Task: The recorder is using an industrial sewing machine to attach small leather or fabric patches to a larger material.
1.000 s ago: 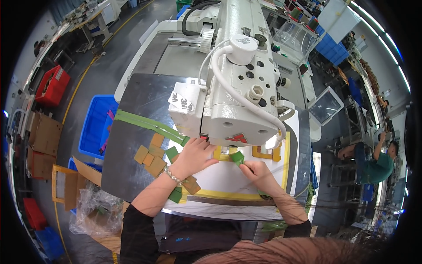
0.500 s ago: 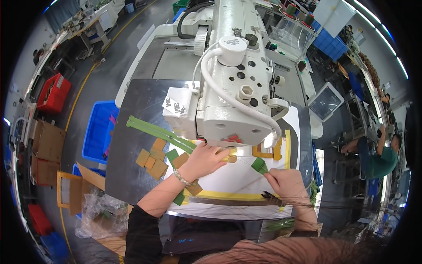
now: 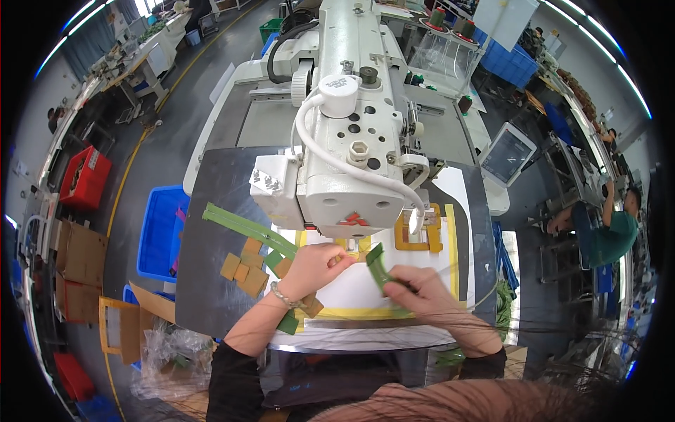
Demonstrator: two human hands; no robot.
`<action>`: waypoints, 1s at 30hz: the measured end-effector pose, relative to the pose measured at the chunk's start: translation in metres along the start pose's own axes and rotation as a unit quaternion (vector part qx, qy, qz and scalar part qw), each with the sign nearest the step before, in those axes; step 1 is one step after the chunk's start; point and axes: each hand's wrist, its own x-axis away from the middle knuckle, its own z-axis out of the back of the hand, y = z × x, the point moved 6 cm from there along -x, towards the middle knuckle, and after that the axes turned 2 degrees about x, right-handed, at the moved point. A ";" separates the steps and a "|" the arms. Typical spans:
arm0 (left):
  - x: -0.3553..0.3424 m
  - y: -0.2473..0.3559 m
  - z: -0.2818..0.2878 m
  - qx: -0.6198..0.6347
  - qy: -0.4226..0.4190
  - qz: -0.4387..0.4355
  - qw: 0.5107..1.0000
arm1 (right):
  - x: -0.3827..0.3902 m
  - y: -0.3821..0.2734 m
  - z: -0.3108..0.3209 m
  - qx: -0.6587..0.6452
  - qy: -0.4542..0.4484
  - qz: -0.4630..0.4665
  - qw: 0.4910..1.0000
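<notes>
Under the white sewing machine head (image 3: 351, 197), my left hand (image 3: 318, 271) has its fingertips pinched beside a small tan piece; what they hold is too small to make out. My right hand (image 3: 418, 295) grips a green strip (image 3: 377, 264) with a darker green end, raised just right of the left fingertips. Left of my left hand lie a long green zipper strip (image 3: 242, 224), loose tan squares (image 3: 251, 280) and green squares (image 3: 287, 323). Both hands are over a white sheet (image 3: 380, 334) edged with yellow tape. An orange frame piece (image 3: 436, 228) sits behind my right hand.
A blue bin (image 3: 151, 232) and cardboard boxes (image 3: 81, 250) stand on the left, with a red crate (image 3: 84, 176) behind. A screen (image 3: 510, 153) is mounted at the right. A co-worker in green (image 3: 608, 239) sits at a bench farther right.
My right hand has moved, now turning the green strip more upright near my left fingertips. My left fingers have curled into a pinch. The whole view has shifted, the machine appearing lower in frame.
</notes>
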 end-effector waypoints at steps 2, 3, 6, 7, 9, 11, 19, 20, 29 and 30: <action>0.004 -0.006 -0.006 0.192 -0.121 0.076 0.971 | 0.004 0.005 -0.030 -0.090 -0.039 -0.022 0.995; 0.008 -0.008 -0.002 0.191 -0.123 0.076 0.971 | 0.009 0.012 -0.051 -0.199 -0.074 -0.067 0.975; 0.010 0.004 -0.001 0.505 -0.145 0.127 0.841 | 0.025 0.013 -0.093 -0.355 -0.139 -0.111 0.918; 0.013 0.005 -0.001 0.506 -0.146 0.126 0.841 | 0.029 0.012 -0.104 -0.408 -0.178 -0.109 0.889; 0.017 0.011 -0.002 0.533 -0.173 0.124 0.819 | 0.032 0.019 -0.114 -0.418 -0.175 -0.109 0.885; 0.017 0.022 -0.006 0.528 -0.174 0.155 0.817 | 0.030 0.026 -0.116 -0.429 -0.171 -0.110 0.880; 0.026 0.014 -0.025 0.519 -0.205 0.170 0.813 | -0.012 0.081 -0.061 0.259 -0.198 0.130 0.937; 0.027 0.013 -0.024 0.516 -0.204 0.172 0.814 | -0.029 0.088 -0.050 0.245 -0.127 0.079 0.958; 0.027 0.026 -0.021 0.466 -0.228 0.218 0.827 | -0.074 0.069 -0.027 0.222 0.115 0.116 0.961; 0.026 0.024 -0.024 0.477 -0.223 0.211 0.823 | -0.075 0.073 -0.029 0.220 0.112 0.112 0.963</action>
